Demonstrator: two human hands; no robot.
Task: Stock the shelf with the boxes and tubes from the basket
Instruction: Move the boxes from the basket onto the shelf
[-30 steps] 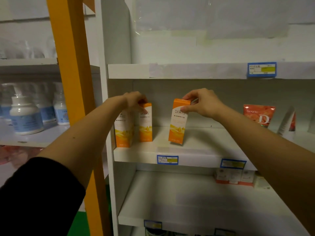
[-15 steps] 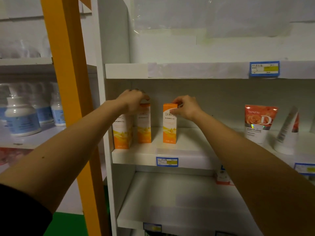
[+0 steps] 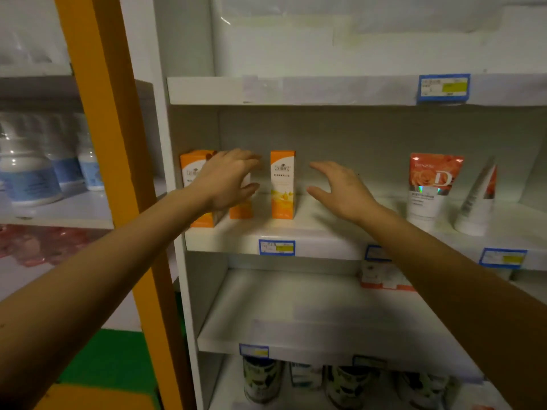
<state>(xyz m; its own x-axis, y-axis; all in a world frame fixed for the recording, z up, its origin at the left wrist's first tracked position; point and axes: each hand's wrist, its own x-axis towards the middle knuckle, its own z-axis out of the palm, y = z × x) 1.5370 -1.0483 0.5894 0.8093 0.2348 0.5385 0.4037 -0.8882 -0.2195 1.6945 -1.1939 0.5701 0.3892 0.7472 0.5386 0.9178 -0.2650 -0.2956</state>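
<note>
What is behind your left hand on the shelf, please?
An orange box stands behind the left hand; only its bottom and a sliver of its front show. Its top is covered, so whether the fingers touch it cannot be told.

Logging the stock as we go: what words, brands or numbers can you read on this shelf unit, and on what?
"D": large white letter on the red-topped tube.
Brand line above that letter: blurred, not readable.
Logo and small print on the free-standing orange box: too blurred to read.
Blue price tags on the shelf edges: too small to read.
Labels on the cans on the bottom shelf: too dark and blurred to read.
</note>
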